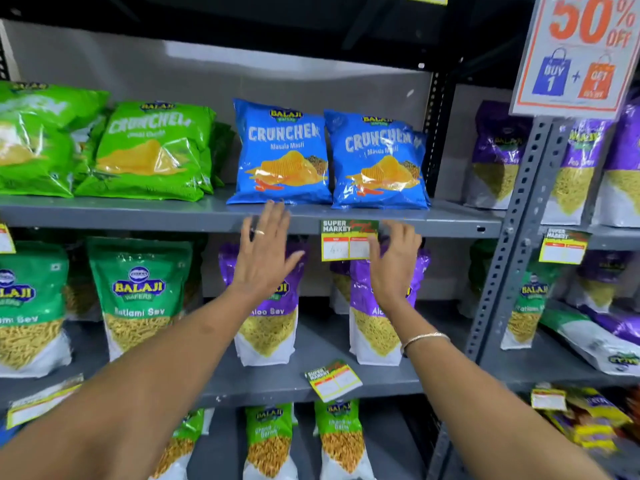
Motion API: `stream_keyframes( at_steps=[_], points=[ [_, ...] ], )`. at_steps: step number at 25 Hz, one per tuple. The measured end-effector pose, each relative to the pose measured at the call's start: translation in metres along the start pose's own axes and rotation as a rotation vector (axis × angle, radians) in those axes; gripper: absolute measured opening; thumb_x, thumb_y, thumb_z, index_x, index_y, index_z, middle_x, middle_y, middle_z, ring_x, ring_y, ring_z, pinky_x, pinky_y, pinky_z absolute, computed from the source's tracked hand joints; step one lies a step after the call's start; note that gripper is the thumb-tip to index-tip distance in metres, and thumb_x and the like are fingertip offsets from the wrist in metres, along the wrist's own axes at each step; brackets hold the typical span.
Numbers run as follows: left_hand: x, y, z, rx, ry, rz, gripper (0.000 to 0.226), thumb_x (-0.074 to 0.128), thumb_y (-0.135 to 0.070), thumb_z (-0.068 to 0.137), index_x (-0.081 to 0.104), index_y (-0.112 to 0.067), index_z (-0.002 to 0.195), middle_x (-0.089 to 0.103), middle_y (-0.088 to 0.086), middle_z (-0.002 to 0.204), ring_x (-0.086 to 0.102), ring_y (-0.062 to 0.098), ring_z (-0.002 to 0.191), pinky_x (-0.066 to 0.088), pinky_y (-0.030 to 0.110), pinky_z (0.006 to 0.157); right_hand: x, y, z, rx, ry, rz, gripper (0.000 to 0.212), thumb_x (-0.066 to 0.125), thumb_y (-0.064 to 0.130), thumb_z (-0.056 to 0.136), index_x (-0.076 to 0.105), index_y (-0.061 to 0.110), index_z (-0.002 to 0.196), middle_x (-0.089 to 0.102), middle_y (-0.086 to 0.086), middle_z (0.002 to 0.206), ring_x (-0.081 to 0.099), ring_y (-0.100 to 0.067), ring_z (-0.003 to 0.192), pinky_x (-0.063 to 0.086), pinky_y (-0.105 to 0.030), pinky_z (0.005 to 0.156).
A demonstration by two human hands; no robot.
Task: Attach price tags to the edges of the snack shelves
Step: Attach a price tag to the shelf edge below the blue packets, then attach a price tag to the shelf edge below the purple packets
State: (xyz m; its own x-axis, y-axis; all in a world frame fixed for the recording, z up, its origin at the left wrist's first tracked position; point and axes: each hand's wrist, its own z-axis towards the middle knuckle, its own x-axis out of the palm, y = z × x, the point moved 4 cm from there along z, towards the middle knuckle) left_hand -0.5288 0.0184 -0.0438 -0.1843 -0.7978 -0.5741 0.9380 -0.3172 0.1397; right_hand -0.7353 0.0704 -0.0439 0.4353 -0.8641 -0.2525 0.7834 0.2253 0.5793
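Observation:
A yellow and green price tag (341,241) hangs from the front edge of the upper grey shelf (173,216), under two blue Crunchem bags (282,152). My right hand (393,268) is at the tag's right side, thumb touching its lower right corner, fingers spread. My left hand (265,252) is flat and spread to the left of the tag, fingertips against the shelf edge, holding nothing. Another price tag (333,379) lies tilted at the front of the shelf below.
Green Crunchem bags (152,150) fill the upper shelf's left. Green and purple sev pouches (138,296) stand on the middle shelf. A perforated grey upright (509,244) separates the right rack, which carries its own tag (564,245). A 50% off sign (578,53) hangs top right.

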Motion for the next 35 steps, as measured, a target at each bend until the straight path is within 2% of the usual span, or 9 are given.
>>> stream_keyframes(
  at_steps=[3,7,12,16,20,24,28,31,35],
  points=[
    [0.041,-0.026,-0.065,0.346,0.027,-0.12,0.05,0.038,-0.046,0.078,0.05,-0.015,0.114,0.056,0.006,0.119,0.05,0.022,0.111,0.034,0.037,0.092,0.013,-0.057,-0.043,0.385,-0.083,0.063,0.017,0.055,0.007,0.089,0.057,-0.001,0.104,0.059,-0.022,0.11,0.052,-0.036,0.104,0.037,-0.038,0.088],
    [0.112,-0.047,-0.118,-0.032,0.685,-0.491,0.028,0.046,-0.026,0.093,0.063,-0.004,0.099,0.064,0.015,0.111,0.061,0.033,0.103,0.048,0.041,0.085,0.059,-0.122,-0.103,0.591,0.436,-0.098,0.022,0.05,-0.001,0.087,0.064,-0.006,0.071,0.061,-0.028,0.078,0.055,-0.025,0.078,0.045,-0.043,0.071],
    [0.17,-0.074,-0.147,-0.291,1.012,-0.486,0.039,0.056,-0.027,0.089,0.061,0.004,0.112,0.063,0.025,0.121,0.057,0.037,0.116,0.044,0.042,0.096,0.098,-0.159,-0.144,0.539,0.882,-0.291,0.018,0.058,0.004,0.085,0.06,-0.003,0.067,0.056,-0.029,0.086,0.053,-0.025,0.083,0.03,-0.032,0.066],
    [0.2,-0.082,-0.168,-0.497,1.001,-0.532,0.038,0.059,-0.019,0.087,0.059,0.007,0.116,0.063,0.024,0.122,0.058,0.034,0.116,0.043,0.039,0.095,0.126,-0.188,-0.159,0.545,0.992,-0.262,0.014,0.062,0.013,0.086,0.06,0.002,0.077,0.059,-0.021,0.09,0.061,-0.035,0.105,0.036,-0.032,0.07],
    [0.197,-0.081,-0.173,-0.797,0.781,-0.722,0.02,0.058,0.006,0.081,0.068,0.015,0.096,0.069,0.03,0.106,0.063,0.037,0.105,0.041,0.035,0.087,0.131,-0.194,-0.161,0.577,0.928,-0.127,0.015,0.067,0.005,0.079,0.062,-0.001,0.066,0.05,-0.014,0.071,0.049,-0.02,0.076,0.033,-0.031,0.056],
    [0.185,-0.082,-0.177,-0.873,0.736,-0.809,0.013,0.061,0.01,0.079,0.068,0.018,0.085,0.069,0.036,0.098,0.065,0.043,0.097,0.051,0.042,0.085,0.116,-0.2,-0.174,0.661,0.897,0.013,0.051,0.067,-0.006,0.075,0.033,0.019,0.048,0.032,0.003,0.052,0.038,-0.019,0.073,0.026,-0.029,0.052],
    [0.179,-0.088,-0.181,-0.922,0.742,-0.815,0.019,0.068,0.005,0.073,0.058,-0.007,0.063,0.061,0.012,0.065,0.06,0.027,0.08,0.044,0.03,0.072,0.102,-0.212,-0.179,0.723,0.873,0.034,0.007,0.07,-0.006,0.073,0.063,-0.007,0.071,0.06,-0.013,0.072,0.052,-0.021,0.076,0.039,-0.032,0.068],
    [0.182,-0.091,-0.189,-0.84,0.808,-0.849,0.009,0.07,0.002,0.074,0.069,0.005,0.082,0.061,0.007,0.066,0.056,0.019,0.071,0.04,0.025,0.069,0.094,-0.223,-0.19,0.782,0.852,0.041,0.019,0.074,-0.002,0.072,0.069,-0.012,0.088,0.073,-0.027,0.094,0.064,-0.024,0.083,0.055,-0.041,0.078],
    [0.181,-0.095,-0.206,-0.831,0.96,-0.857,0.034,0.064,0.009,0.077,0.059,-0.011,0.05,0.057,-0.006,0.032,0.051,0.0,0.028,0.044,0.013,0.036,0.082,-0.223,-0.207,0.836,0.894,0.046,0.028,0.074,-0.003,0.073,0.07,-0.004,0.101,0.072,-0.022,0.108,0.065,-0.022,0.094,0.055,-0.037,0.09]
  ],
)
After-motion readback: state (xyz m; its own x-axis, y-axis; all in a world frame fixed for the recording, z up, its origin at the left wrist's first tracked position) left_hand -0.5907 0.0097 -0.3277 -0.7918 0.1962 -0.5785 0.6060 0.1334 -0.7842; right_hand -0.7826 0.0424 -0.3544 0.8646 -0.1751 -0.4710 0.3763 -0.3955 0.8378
